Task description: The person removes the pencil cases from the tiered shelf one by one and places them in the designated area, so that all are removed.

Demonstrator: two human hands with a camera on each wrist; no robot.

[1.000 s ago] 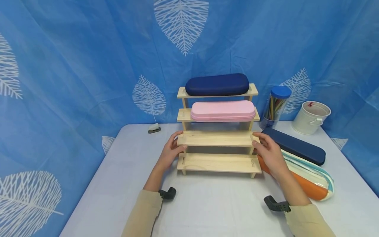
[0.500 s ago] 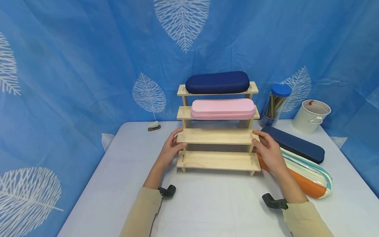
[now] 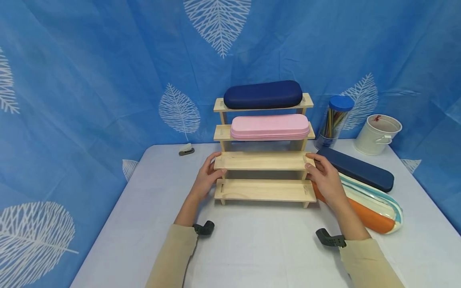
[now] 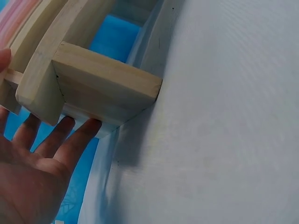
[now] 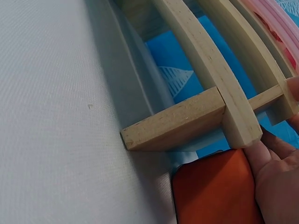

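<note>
A light wooden tiered display rack [image 3: 265, 189] stands at the middle of the table. My left hand [image 3: 207, 176] holds the left end of its second tier from the bottom, thumb at the front, fingers behind. In the left wrist view, the fingertips [image 4: 93, 123] touch the rack's side support. The right hand [image 3: 325, 180] grips the same tier's right end between thumb and fingers. A navy case [image 3: 263, 95] lies on the top tier, and a pink case [image 3: 270, 127] on the tier below it. The two lower tiers hold nothing.
Right of the rack lie a flat navy case [image 3: 356, 169] and an orange, white and teal pencil case [image 3: 374, 216], close by my right hand. Behind them stand a blue-lidded clear jar of pencils [image 3: 335, 120] and a white bucket [image 3: 372, 140]. A small stapler [image 3: 186, 149] sits back left.
The whole head view has shifted, so the rack, cases and hands appear slightly higher in it. Both hands keep their hold on the rack, and the cases stay in place.
</note>
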